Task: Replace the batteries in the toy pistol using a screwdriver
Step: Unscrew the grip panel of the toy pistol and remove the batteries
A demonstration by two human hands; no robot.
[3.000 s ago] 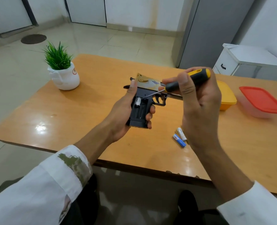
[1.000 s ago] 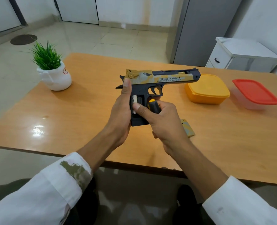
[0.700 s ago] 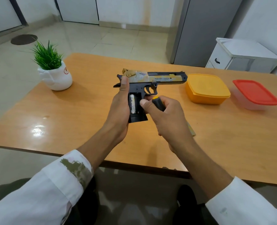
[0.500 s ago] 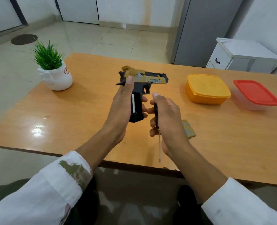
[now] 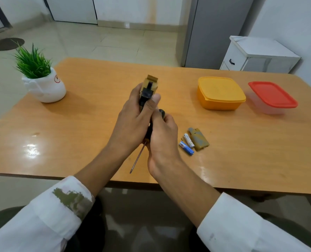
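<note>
My left hand (image 5: 132, 120) grips the black and gold toy pistol (image 5: 148, 88) by its handle above the wooden table (image 5: 81, 128). The pistol's rear faces me and its barrel points away, so the open battery compartment is hidden. My right hand (image 5: 162, 137) holds the screwdriver (image 5: 138, 157), its thin shaft pointing down toward the table's near edge. The right fingers reach in against the pistol's handle. Two loose batteries (image 5: 187, 144) and the gold battery cover (image 5: 198, 139) lie on the table just right of my right hand.
A small green plant in a white pot (image 5: 41, 82) stands at the back left. A yellow lidded box (image 5: 220, 93) and a red-lidded clear box (image 5: 273, 97) sit at the back right. A white cabinet (image 5: 256, 55) stands beyond the table.
The pistol has turned from side-on to rear-on, barrel now pointing away. My right hand, which had the screwdriver tip at the compartment, now holds it shaft down and has closed in on the handle.
</note>
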